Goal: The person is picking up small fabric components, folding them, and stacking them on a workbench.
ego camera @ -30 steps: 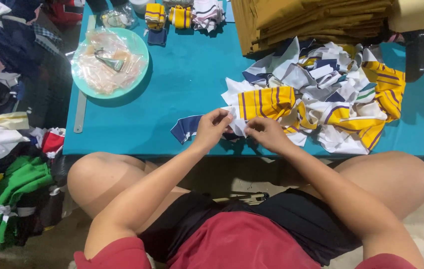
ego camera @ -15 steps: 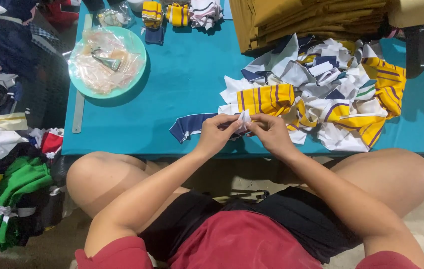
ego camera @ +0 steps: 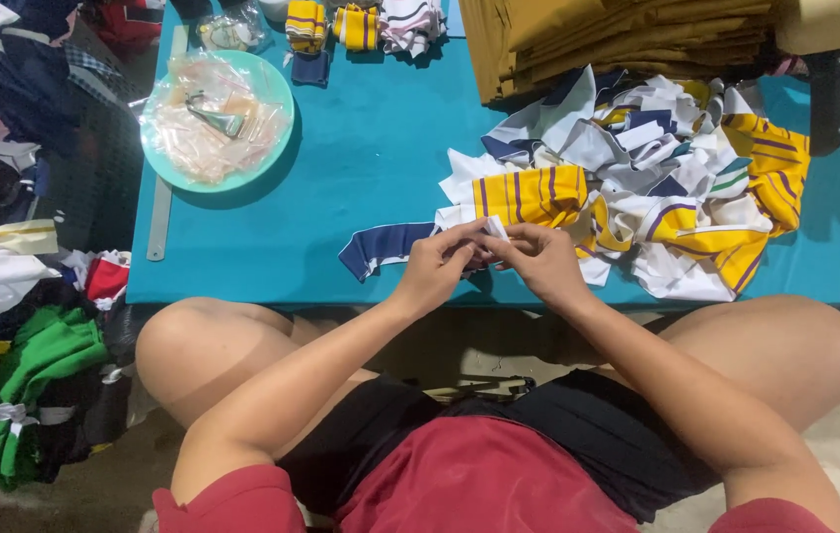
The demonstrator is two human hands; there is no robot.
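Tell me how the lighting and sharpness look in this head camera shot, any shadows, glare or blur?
Head view: even, bright light on the teal table; soft shadows under the plate and both hands, left hand, right hand; glare on the plastic bags; the dark clothes pile at left is underexposed; fingers slightly soft, the rest sharp.

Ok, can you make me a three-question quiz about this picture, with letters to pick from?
1. Where is the round green plate?
A. at the table's far left
B. on the floor
C. on the person's lap

2. What colour is the table?
A. red
B. teal blue
C. black

3. What are the left hand and right hand doing?
A. resting flat on the knees
B. pinching a navy and white cloth strip together
C. lifting the plate

Answers: 1 A, it sits near the far left corner, holding clear plastic bags. 2 B, the bare top is teal. 3 B, both hands grip the strip at the table's near edge.
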